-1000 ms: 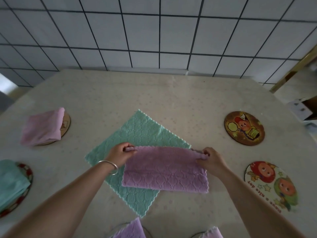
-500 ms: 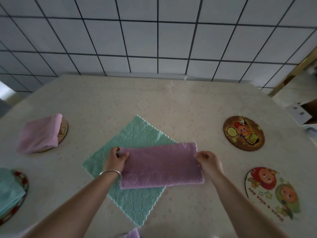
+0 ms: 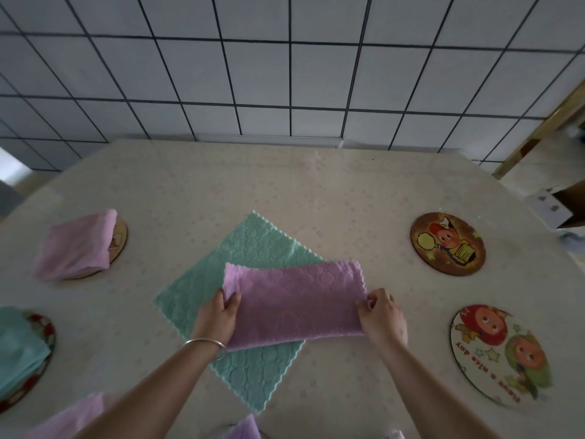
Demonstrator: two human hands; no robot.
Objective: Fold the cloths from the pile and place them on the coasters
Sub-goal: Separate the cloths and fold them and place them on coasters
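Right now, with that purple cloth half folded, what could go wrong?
The purple cloth lies on the green cloth, so lifting it might drag the green one askew. The left hand and right hand pinch only its ends, so the fold may sag open on the way to a bare coaster.

Pretty dim room overall. The top half of the frame is a wall [image 3: 285,74] of pale square tiles with dark grout lines. Below it sits a beige speckled surface [image 3: 316,191]. Upper right there's a wooden frame [image 3: 538,128], with an open cardboard box [image 3: 563,207] just below it.
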